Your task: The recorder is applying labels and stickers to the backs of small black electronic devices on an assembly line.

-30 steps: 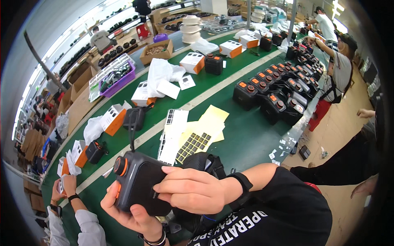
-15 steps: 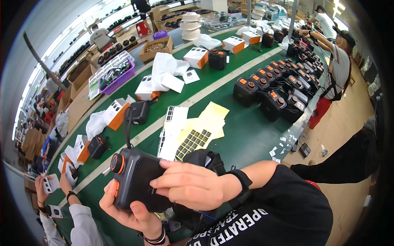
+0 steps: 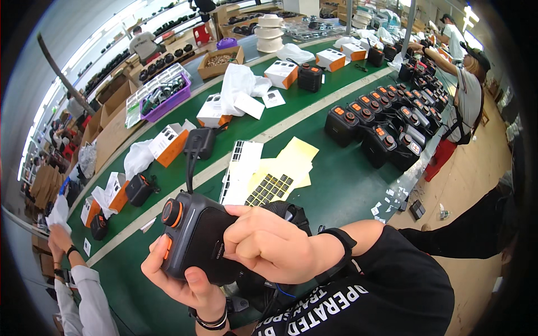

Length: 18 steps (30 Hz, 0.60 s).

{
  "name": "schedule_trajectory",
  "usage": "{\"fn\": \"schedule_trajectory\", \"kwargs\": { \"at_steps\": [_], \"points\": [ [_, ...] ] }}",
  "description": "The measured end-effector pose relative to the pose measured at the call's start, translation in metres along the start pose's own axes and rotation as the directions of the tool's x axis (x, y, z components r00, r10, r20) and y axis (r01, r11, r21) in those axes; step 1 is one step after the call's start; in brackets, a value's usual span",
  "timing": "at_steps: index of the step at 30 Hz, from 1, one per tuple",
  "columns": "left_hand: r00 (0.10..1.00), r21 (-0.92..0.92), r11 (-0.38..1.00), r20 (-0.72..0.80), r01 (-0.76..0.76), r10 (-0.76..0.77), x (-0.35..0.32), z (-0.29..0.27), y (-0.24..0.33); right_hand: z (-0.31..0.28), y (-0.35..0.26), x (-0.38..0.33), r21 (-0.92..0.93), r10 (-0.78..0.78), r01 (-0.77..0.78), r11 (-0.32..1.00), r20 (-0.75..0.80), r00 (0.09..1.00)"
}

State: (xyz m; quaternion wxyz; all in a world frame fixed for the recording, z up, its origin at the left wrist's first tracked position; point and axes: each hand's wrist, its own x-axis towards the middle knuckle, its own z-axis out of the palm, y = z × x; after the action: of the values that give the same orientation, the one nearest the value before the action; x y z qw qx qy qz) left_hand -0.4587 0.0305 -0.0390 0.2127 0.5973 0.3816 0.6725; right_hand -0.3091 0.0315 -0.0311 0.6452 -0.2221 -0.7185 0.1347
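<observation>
A black box-shaped portable speaker (image 3: 204, 235) is tilted in front of me, its orange-ringed knob (image 3: 172, 213) at the upper left and a strap loop rising behind. My left hand (image 3: 188, 283) grips it from below and the left, a finger beside the orange buttons and the thumb on the near lower edge. Against the dark front face rests my right hand (image 3: 272, 242), fingers curled closed by a small pale printed mark; anything between those fingertips is hidden. Just beyond lie yellow sheets (image 3: 300, 159) and a sheet of small dark rectangular stickers (image 3: 269, 189).
Many similar speakers (image 3: 372, 120) crowd the green table (image 3: 314, 210) at right. White-and-orange boxes (image 3: 168, 144), plastic bags and single speakers line the far strip. A co-worker's sleeved arms (image 3: 89, 291) reach in at lower left; another person (image 3: 468, 95) stands at far right.
My right fingers have curled in more tightly against the speaker's face, uncovering its printed mark. The view has shifted slightly. At left, the co-worker's hands have moved from a white box to a white bag.
</observation>
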Motion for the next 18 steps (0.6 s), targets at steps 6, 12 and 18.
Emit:
{"fn": "schedule_trajectory", "kwargs": {
  "at_steps": [6,12,18],
  "points": [
    [1.000,0.005,1.000,0.009,-0.028,0.028,0.002,-0.005,-0.003,0.007,0.006,-0.001,-0.204,-0.206,0.192,0.960,-0.052,0.977],
    [1.000,0.003,1.000,-0.026,-0.002,0.002,0.005,-0.010,-0.008,0.021,0.015,-0.010,-0.249,-0.307,0.295,0.923,-0.012,0.952],
    [0.999,0.005,0.999,0.014,-0.035,0.035,0.002,-0.023,-0.020,0.021,0.005,0.002,-0.032,-0.010,0.010,0.999,0.004,1.000]
  ]
}}
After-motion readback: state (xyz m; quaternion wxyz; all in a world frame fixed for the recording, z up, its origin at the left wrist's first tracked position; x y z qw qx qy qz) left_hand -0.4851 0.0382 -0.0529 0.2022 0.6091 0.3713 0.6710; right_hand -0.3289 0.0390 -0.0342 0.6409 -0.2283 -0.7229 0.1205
